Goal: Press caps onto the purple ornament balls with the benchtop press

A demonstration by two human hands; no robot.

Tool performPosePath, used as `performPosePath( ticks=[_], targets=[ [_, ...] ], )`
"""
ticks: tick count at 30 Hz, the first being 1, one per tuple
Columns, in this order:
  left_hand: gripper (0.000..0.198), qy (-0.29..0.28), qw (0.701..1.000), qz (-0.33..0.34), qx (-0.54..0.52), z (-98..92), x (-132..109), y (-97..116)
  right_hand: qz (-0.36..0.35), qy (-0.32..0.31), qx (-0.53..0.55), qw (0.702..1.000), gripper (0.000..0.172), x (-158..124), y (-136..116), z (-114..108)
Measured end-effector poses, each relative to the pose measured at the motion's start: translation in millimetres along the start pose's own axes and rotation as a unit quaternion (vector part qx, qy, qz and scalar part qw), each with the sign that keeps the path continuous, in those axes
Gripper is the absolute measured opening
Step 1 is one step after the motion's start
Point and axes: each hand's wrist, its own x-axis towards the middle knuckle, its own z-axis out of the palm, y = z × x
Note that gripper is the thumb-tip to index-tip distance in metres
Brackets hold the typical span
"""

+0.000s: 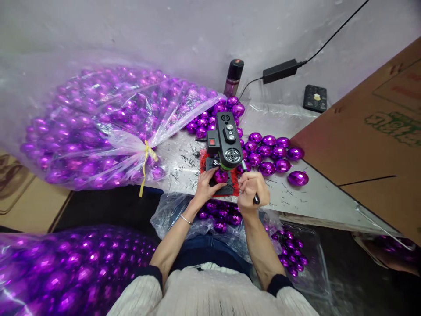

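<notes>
A small black press machine (229,136) with a red switch stands on the table over a dark base plate on a red mat (235,189). My left hand (207,186) is closed around a shiny purple ball (221,176), holding it on the plate under the machine's head. My right hand (253,191) grips the machine's lever (256,199), its black end showing below my fist. Loose purple balls (265,151) lie on the table to the right of the machine, and more are crowded behind it.
At left sits a big clear bag (98,127) of purple balls, tied with yellow ribbon. A spray can (233,78), a power adapter (280,71) and a dark box (315,98) are at the back. A cardboard box (371,131) borders the right. More balls fill a bag (72,272) below.
</notes>
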Motion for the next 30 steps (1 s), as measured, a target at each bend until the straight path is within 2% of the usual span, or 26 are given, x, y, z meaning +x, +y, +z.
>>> performPosePath(
  ticks=[4, 7, 9, 11, 12, 13, 15, 16, 18, 20, 22, 24, 26, 27, 28, 30],
  targets=[
    [0.056, -0.009, 0.999, 0.03, 0.03, -7.5, -21, 11, 0.023, -0.024, -0.02, 0.999, 0.033, 27, -19, -4],
    [0.051, -0.034, 0.994, 0.083, 0.069, -17.4, -52, 21, 0.014, -0.032, -0.027, 0.999, 0.035, 27, -20, -6],
    [0.068, -0.052, 0.988, 0.119, 0.082, -25.9, -67, 24, 0.008, -0.032, -0.029, 0.999, 0.036, 22, -16, -7],
    [0.087, -0.052, 0.985, 0.134, 0.096, -37.1, -70, 22, 0.007, -0.024, -0.027, 0.999, 0.037, 16, -13, -7],
    [0.086, -0.041, 0.985, 0.122, 0.113, -44.5, -65, 19, 0.008, -0.02, -0.025, 0.999, 0.037, 14, -11, -6],
    [0.077, -0.022, 0.985, 0.097, 0.139, -53.2, -57, 15, 0.009, -0.017, -0.024, 1.0, 0.038, 12, -11, -6],
    [0.053, 0.021, 0.977, 0.015, 0.212, -75.2, -34, 5, 0.009, -0.012, -0.023, 1.0, 0.039, 11, -10, -5],
    [0.047, 0.035, 0.968, -0.026, 0.249, -88.0, -20, 0, 0.009, -0.01, -0.023, 1.0, 0.039, 11, -10, -5],
    [0.047, 0.022, 0.946, -0.087, 0.312, -115.0, 5, -8, 0.007, -0.009, -0.022, 1.0, 0.04, 11, -11, -4],
    [0.046, -0.01, 0.925, -0.12, 0.359, -139.6, 23, -10, 0.005, -0.007, -0.022, 1.0, 0.04, 10, -11, -4],
    [0.041, -0.028, 0.914, -0.128, 0.385, -157.1, 29, -7, 0.007, -0.008, -0.024, 1.0, 0.04, 7, -10, -4],
    [0.04, -0.023, 0.915, -0.113, 0.386, -165.5, 24, 0, 0.012, -0.005, -0.025, 1.0, 0.04, 4, -9, -4],
    [0.048, 0.019, 0.924, -0.098, 0.368, -166.7, 12, 4, 0.015, -0.002, -0.021, 1.0, 0.039, 2, -9, -3],
    [0.056, 0.062, 0.926, -0.101, 0.358, -165.7, 4, 4, 0.014, -0.001, -0.019, 1.0, 0.039, 2, -9, -3],
    [0.067, 0.119, 0.923, -0.114, 0.347, -164.5, -4, 1, 0.013, -0.002, -0.017, 1.0, 0.038, 2, -9, -3],
    [0.093, 0.251, 0.898, -0.164, 0.323, -162.9, -18, -10, 0.012, -0.007, -0.015, 1.0, 0.038, 2, -9, -4]
  ],
)
